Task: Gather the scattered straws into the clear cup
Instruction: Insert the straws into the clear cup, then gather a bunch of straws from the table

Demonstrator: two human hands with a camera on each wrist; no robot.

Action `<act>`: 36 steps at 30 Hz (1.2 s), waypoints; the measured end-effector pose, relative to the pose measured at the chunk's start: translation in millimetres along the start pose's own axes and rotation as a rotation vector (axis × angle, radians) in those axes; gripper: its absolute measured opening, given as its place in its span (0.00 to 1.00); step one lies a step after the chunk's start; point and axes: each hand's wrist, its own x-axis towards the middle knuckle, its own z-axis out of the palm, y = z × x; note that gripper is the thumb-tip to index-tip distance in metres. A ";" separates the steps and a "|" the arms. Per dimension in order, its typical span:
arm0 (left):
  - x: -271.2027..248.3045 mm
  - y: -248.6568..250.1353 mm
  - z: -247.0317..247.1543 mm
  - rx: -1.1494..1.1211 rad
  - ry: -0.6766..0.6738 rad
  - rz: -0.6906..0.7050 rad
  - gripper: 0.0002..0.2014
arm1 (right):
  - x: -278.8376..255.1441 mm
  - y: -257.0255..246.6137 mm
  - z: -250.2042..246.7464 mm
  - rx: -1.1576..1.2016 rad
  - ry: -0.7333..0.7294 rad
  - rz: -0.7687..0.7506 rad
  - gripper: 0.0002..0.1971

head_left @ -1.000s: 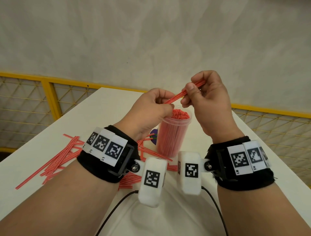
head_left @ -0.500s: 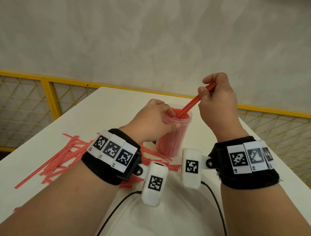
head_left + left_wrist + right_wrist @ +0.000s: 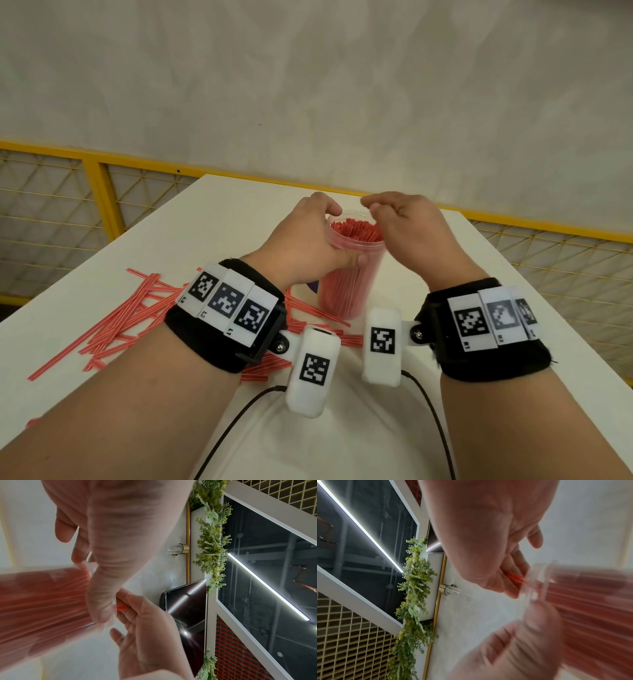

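A clear cup (image 3: pixel 346 294) packed with upright red straws stands mid-table. My left hand (image 3: pixel 308 240) grips it just under the rim, thumb on the near wall and fingers round the far side. My right hand (image 3: pixel 404 222) hovers over the cup's right rim with curled fingers. In the right wrist view its thumb and fingers pinch the top end of one red straw (image 3: pixel 515 577) that runs down into the cup (image 3: pixel 590 595). The left wrist view shows the same straw tip (image 3: pixel 122 607) beside the cup (image 3: pixel 42 601). Several loose straws (image 3: pixel 130 315) lie scattered left of the cup.
The white table (image 3: pixel 222 205) ends just beyond the cup and close to my right arm. A yellow mesh railing (image 3: pixel 102 192) runs behind it. A small purple thing (image 3: pixel 313 286) shows at the cup's base. Two black cables (image 3: pixel 239 411) trail across the near table.
My right hand came down from above, pushing the straw into the cup. My left hand left the straw and took hold of the cup under its rim.
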 end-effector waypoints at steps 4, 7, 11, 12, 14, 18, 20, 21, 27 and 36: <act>0.0 -0.1 1.4 0.030 -0.016 0.022 0.41 | -4.5 0.6 -11.0 -0.023 -0.177 0.021 0.18; -0.8 0.2 3.4 0.047 -0.022 0.029 0.41 | -7.9 -0.7 -7.8 -0.070 -0.286 -0.022 0.19; -3.8 2.3 2.2 0.091 -0.037 0.044 0.39 | -6.2 1.2 -22.1 0.007 -0.054 -0.020 0.21; -4.7 3.2 2.2 0.096 -0.040 0.062 0.37 | -5.9 2.4 -26.5 -0.050 -0.018 -0.011 0.22; -5.9 5.1 3.4 0.117 -0.051 0.104 0.30 | -5.7 3.2 -29.2 -0.166 -0.033 0.003 0.22; -6.7 5.9 6.5 0.189 -0.079 0.119 0.20 | -6.9 3.3 -21.3 -0.255 -0.211 0.032 0.26; -6.4 5.5 5.6 0.194 -0.064 0.116 0.21 | -6.1 3.3 -22.5 -0.236 -0.147 0.029 0.25; -6.1 5.3 4.8 0.191 -0.053 0.120 0.21 | -5.9 3.5 -23.8 -0.230 -0.085 0.022 0.24; -5.0 4.5 7.7 0.299 -0.066 0.151 0.23 | -7.3 0.1 -22.2 -0.321 -0.176 0.073 0.23; -7.7 9.9 -6.4 0.332 -0.152 0.157 0.31 | -10.9 1.5 -28.5 -0.310 -0.151 0.022 0.30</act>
